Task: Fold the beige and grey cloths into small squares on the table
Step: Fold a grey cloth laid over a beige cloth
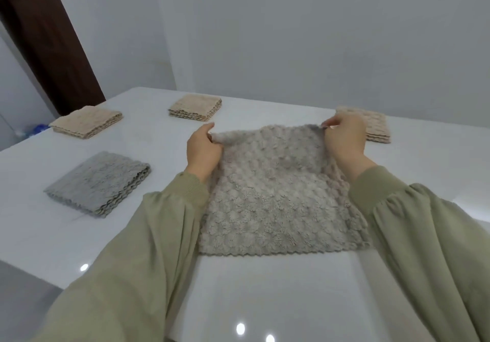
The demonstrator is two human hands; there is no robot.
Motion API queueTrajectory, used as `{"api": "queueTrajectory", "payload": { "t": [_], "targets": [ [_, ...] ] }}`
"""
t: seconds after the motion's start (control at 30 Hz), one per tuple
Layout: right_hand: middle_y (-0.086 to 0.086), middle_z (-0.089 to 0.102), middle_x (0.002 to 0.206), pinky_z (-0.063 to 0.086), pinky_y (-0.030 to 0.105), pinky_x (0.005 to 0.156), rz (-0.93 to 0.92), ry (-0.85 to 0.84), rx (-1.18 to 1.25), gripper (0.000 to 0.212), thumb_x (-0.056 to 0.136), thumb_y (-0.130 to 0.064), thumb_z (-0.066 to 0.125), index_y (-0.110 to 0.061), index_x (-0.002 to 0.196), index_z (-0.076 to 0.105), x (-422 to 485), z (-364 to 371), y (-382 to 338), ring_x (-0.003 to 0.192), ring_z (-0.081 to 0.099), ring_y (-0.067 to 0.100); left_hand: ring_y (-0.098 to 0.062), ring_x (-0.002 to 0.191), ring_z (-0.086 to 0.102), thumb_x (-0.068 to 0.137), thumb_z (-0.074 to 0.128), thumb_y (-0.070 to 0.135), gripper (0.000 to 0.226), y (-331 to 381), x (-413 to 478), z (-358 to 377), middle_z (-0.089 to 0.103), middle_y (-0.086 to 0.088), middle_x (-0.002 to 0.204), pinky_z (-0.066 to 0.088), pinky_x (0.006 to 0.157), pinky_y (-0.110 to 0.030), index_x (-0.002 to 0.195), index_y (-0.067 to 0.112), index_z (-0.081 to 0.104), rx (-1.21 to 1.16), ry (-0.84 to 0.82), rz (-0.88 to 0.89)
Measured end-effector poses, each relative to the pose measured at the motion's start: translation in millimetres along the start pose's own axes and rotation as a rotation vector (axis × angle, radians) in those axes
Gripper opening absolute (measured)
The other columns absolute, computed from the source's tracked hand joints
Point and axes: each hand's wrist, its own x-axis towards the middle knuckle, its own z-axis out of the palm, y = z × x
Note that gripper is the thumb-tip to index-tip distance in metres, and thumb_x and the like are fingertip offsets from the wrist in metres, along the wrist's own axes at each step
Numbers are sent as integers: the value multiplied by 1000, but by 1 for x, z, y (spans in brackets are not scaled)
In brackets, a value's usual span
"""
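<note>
I see the grey cloth [275,198] spread on the bench [265,288], my left hand [202,149] pinching its far left corner, my right hand [344,134] pinching its far right corner

My white bench [265,288], five cloths.
An open grey cloth [275,198] lies before me, a folded grey cloth [99,182] to my left; farther off sit the left beige square [86,122], the middle beige square [195,107] and the right beige square [377,126].

The right hand [344,140] hides part of one beige cloth [377,126].
</note>
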Motion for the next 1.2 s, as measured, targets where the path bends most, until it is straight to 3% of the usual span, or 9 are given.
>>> {"api": "queueTrajectory", "payload": {
  "t": [0.2,0.4,0.47,0.6,0.7,0.87,0.93,1.03,1.2],
  "targets": [
    [1,65,96,37,16,76,-63,167,243,25,82,-1,49,-12,92,69,-52,-26,-3,87,54,10,-15,104,59,84,56,-7,44,-8,-43,-9,64,-1,118,46,85,-12,120,16,63,-179,146,96],
    [6,58,82,30,5,71,-98,296,313,22,76,-8,39,-6,78,61,-107,-43,36,86,50,23,-17,82,61,78,35,-12,55,-18,-78,-29,60,-8,64,50,91,-29,108,23,65,-559,1,-86],
    [4,59,85,30,13,74,-34,320,343,29,77,-12,35,-6,78,63,-107,-50,38,94,50,23,-14,95,61,79,40,-5,44,-21,-80,-30,66,-1,75,45,99,-41,97,20,71,-504,37,-140],
    [12,65,106,31,26,84,-27,127,108,41,84,-24,32,-8,98,67,-103,-46,43,109,46,26,-11,77,59,90,46,15,30,-27,-78,-22,67,1,104,49,81,-36,111,24,66,-210,4,-82],
    [18,54,130,33,42,100,-7,-160,-299,48,92,-34,35,-5,123,58,-97,-34,53,123,41,37,-27,111,54,92,49,26,38,-37,-68,-17,61,-9,121,45,96,-40,126,14,58,272,-120,19],
    [13,29,151,13,45,112,-10,-298,-428,44,88,-37,53,-10,123,57,-89,-28,56,141,17,32,-29,92,58,84,60,26,20,-36,-61,-21,68,0,81,51,75,-37,66,19,65,365,-182,59],
    [16,48,137,26,42,106,-78,-199,-289,35,82,-34,56,-9,105,64,-87,-30,54,132,34,32,-20,76,56,83,66,19,17,-31,-62,-26,61,2,71,47,62,-28,67,17,60,171,-177,1],
    [2,60,87,39,27,66,-32,-93,64,10,86,-23,56,-14,89,56,-88,-41,33,85,54,20,-12,62,53,87,65,10,8,-16,-67,-32,57,-1,69,42,48,-14,80,9,59,-285,-110,-83],
    [-12,56,76,35,25,65,-27,153,237,13,91,-21,56,-16,103,58,-83,-35,10,68,49,2,-15,91,63,86,65,9,25,-12,-55,-21,64,4,104,54,75,-21,106,23,61,-469,96,-70]
  ]
}}
